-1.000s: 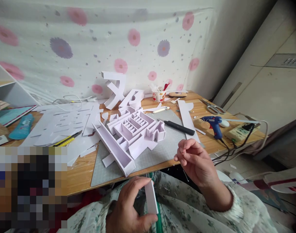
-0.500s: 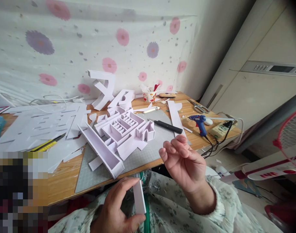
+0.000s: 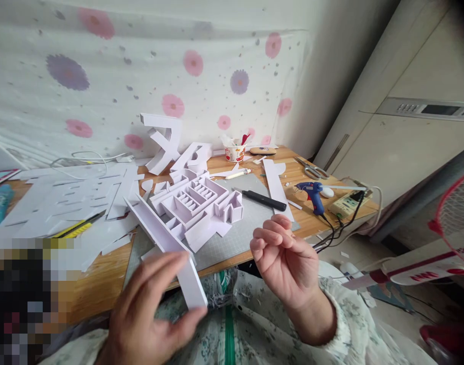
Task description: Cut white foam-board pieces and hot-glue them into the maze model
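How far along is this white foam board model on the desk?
Mostly built: the model on the cutting mat already has outer walls and many inner dividers standing. In hand: the left hand pinches one loose white strip; the right hand is empty. Left: that strip is unattached, more cut pieces lie beside the model, and the glue gun sits untouched.

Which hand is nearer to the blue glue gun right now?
Right. The right hand is raised at the near edge of the table, just left of the blue glue gun, not touching. The left hand, holding a white foam strip, sits farther left.
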`<act>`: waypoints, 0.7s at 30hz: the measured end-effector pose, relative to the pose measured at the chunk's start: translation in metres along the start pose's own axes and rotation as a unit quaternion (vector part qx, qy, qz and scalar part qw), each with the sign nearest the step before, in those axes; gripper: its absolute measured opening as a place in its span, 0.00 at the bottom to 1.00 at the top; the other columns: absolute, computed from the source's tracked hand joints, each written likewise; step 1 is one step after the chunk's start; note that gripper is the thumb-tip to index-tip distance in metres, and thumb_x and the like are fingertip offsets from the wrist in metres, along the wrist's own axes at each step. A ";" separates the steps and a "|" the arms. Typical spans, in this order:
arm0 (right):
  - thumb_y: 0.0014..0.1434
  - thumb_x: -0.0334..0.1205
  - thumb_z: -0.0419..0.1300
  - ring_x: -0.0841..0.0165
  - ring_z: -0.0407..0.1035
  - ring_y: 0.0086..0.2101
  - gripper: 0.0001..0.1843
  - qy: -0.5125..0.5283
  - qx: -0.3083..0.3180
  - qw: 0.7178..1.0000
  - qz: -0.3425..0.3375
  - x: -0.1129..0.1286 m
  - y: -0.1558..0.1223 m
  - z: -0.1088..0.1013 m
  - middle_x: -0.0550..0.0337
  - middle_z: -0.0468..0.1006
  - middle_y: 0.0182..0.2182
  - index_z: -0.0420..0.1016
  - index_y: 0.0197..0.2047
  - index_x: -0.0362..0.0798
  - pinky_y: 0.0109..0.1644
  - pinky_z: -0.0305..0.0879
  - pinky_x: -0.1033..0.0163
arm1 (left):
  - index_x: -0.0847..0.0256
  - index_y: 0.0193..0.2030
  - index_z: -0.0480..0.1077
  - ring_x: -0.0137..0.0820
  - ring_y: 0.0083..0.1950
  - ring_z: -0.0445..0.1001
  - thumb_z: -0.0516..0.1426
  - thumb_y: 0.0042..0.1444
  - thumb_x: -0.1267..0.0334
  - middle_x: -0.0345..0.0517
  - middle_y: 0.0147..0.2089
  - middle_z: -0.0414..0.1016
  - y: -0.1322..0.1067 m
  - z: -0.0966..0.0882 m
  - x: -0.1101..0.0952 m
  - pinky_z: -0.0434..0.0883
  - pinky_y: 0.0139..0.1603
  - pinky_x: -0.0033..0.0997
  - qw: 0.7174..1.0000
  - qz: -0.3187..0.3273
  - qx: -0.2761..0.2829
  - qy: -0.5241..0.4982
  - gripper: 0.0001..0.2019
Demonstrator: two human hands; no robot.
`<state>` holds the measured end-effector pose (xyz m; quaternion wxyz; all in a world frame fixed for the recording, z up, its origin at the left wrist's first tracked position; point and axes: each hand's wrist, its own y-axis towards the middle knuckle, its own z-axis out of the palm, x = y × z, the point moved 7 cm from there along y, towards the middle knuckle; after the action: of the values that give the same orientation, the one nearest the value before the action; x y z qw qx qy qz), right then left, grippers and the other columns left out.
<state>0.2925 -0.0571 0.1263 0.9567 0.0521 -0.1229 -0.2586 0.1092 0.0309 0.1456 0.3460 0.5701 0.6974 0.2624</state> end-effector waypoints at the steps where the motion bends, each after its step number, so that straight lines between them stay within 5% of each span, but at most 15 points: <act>1: 0.47 0.21 0.65 0.77 0.70 0.29 0.15 0.002 0.003 1.000 0.001 -0.001 0.000 0.000 0.72 0.68 0.23 0.70 0.33 0.49 0.41 0.74 0.67 | 0.61 0.60 0.65 0.45 0.52 0.75 0.61 0.57 0.58 0.55 0.51 0.75 0.006 -0.001 0.010 0.74 0.54 0.44 0.999 -0.017 0.001 0.044 0.24; 6: 0.47 0.23 0.66 0.76 0.68 0.27 0.14 -0.014 0.005 1.000 0.005 -0.002 -0.001 -0.002 0.71 0.69 0.23 0.68 0.32 0.48 0.36 0.71 0.67 | 0.60 0.54 0.70 0.48 0.51 0.74 0.60 0.56 0.55 0.53 0.49 0.74 0.020 0.013 0.070 0.73 0.52 0.50 0.978 -0.134 0.086 0.132 0.20; 9: 0.48 0.24 0.66 0.76 0.67 0.27 0.13 -0.025 0.005 1.000 0.012 -0.004 -0.001 -0.007 0.70 0.69 0.24 0.68 0.33 0.48 0.36 0.70 0.66 | 0.61 0.54 0.71 0.48 0.53 0.72 0.60 0.55 0.56 0.53 0.50 0.74 0.017 0.022 0.089 0.71 0.56 0.51 0.966 -0.178 0.126 0.141 0.21; 17: 0.47 0.25 0.66 0.74 0.66 0.27 0.14 -0.025 -0.022 0.999 0.015 -0.006 0.001 -0.015 0.70 0.68 0.23 0.68 0.32 0.49 0.36 0.69 0.64 | 0.57 0.54 0.72 0.50 0.57 0.70 0.62 0.52 0.56 0.53 0.56 0.72 0.011 0.033 0.094 0.65 0.58 0.57 0.947 -0.208 0.172 0.174 0.22; 21: 0.45 0.25 0.67 0.74 0.64 0.26 0.15 -0.019 -0.027 0.999 0.013 -0.010 0.003 -0.013 0.71 0.67 0.22 0.67 0.31 0.49 0.35 0.68 0.64 | 0.56 0.55 0.71 0.51 0.55 0.71 0.64 0.52 0.55 0.53 0.55 0.73 0.013 0.024 0.089 0.64 0.58 0.58 0.960 -0.173 0.133 0.178 0.24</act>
<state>0.2890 -0.0495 0.1122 0.9587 0.0200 -0.1344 -0.2499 0.1258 0.1197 0.1239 0.1780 0.4259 0.8641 0.2007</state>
